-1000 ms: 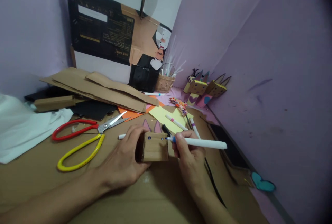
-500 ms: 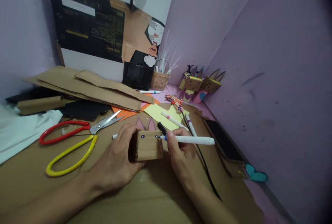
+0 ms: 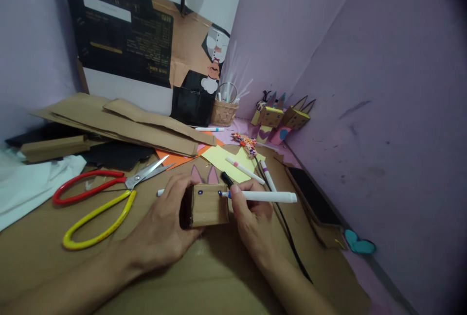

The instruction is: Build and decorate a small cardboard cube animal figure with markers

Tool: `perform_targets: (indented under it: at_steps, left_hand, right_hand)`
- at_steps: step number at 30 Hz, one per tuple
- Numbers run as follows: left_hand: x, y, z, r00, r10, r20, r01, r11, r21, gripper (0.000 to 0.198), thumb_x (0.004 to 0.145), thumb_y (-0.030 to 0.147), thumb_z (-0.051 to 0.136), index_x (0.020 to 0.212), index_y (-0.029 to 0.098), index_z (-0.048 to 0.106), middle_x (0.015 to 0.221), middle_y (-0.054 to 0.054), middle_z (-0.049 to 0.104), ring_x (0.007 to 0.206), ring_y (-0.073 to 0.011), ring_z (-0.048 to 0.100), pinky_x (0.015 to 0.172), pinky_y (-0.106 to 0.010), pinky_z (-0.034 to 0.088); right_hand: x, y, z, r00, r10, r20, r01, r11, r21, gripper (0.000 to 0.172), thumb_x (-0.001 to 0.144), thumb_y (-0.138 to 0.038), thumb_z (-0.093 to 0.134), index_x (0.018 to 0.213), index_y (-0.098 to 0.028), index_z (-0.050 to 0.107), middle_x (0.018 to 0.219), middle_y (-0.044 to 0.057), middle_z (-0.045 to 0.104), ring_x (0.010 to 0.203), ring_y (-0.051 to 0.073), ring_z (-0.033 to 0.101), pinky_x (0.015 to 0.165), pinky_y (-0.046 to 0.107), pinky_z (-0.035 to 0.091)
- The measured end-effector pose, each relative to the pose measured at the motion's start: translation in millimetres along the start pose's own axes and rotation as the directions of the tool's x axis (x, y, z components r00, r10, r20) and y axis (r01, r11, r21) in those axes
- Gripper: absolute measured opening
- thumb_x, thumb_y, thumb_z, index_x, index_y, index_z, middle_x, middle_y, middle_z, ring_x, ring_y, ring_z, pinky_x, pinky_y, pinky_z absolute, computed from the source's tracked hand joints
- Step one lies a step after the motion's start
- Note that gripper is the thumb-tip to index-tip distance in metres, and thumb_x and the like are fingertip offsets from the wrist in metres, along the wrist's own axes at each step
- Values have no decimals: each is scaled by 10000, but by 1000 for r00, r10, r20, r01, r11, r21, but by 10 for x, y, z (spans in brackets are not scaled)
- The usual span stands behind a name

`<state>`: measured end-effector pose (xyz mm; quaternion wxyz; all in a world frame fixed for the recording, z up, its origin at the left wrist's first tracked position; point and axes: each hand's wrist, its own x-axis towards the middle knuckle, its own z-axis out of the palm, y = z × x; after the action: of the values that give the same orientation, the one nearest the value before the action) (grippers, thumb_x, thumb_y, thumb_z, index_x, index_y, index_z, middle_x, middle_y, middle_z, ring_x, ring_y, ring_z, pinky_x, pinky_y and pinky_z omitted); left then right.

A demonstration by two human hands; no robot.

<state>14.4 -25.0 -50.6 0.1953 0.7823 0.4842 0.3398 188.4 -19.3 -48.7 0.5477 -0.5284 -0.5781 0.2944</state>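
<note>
My left hand (image 3: pixel 170 225) is closed around the left side of a small cardboard box (image 3: pixel 209 210) with two pointed pink ears (image 3: pixel 212 175) behind its top edge. Two dark blue eye dots mark the upper part of its front face. Between the thumb and fingers of my right hand (image 3: pixel 253 218) is a white marker (image 3: pixel 270 197), lying nearly level. Its blue tip touches the box's right eye dot. A black cap or pen end (image 3: pixel 226 178) shows just above the right fingers; whether they hold it I cannot tell.
Scissors (image 3: pixel 136 181) with red and yellow handles lie open to the left. Cardboard sheets (image 3: pixel 127 123) are stacked behind. White markers (image 3: pixel 244 170), yellow paper (image 3: pixel 215 158) and a black cable (image 3: pixel 288 232) lie beyond and right. A phone (image 3: pixel 315 196) lies by the wall; cardboard figures (image 3: pixel 272 116) stand at back.
The marker has shifted slightly left with my right hand, its tip now on the right eye dot. The left hand and box hold nearly still.
</note>
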Motion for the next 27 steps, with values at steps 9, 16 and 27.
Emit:
perform_targets:
  at_steps: [9, 16, 27]
  left_hand:
    - [13, -10, 12, 1000, 11, 8, -11, 1000, -1, 532, 765, 286, 632, 1215, 257, 349, 1179, -73, 502, 1095, -256, 526, 888, -402, 478]
    - [-3, -39, 31, 1000, 17, -6, -17, 1000, 12, 557, 756, 301, 649, 1225, 261, 351, 1191, -71, 498, 1103, -259, 516, 901, -405, 471]
    - [4, -9, 15, 999, 35, -12, -35, 999, 12, 525, 747, 281, 644, 1193, 254, 369, 1157, -79, 514, 1054, -265, 547, 871, -410, 485]
  right_hand:
    - [14, -3, 4, 999, -3, -36, 2, 999, -33, 245, 838, -385, 515, 666, -216, 473, 525, -64, 419, 470, 121, 397, 450, 229, 309]
    - [13, 13, 3, 998, -19, -52, 16, 998, -62, 252, 849, -383, 506, 664, -219, 462, 540, -64, 419, 496, 127, 422, 472, 232, 323]
    - [15, 15, -7, 999, -5, -50, 4, 1000, -24, 249, 851, -379, 506, 663, -223, 457, 541, -64, 428, 490, 125, 430, 457, 226, 347]
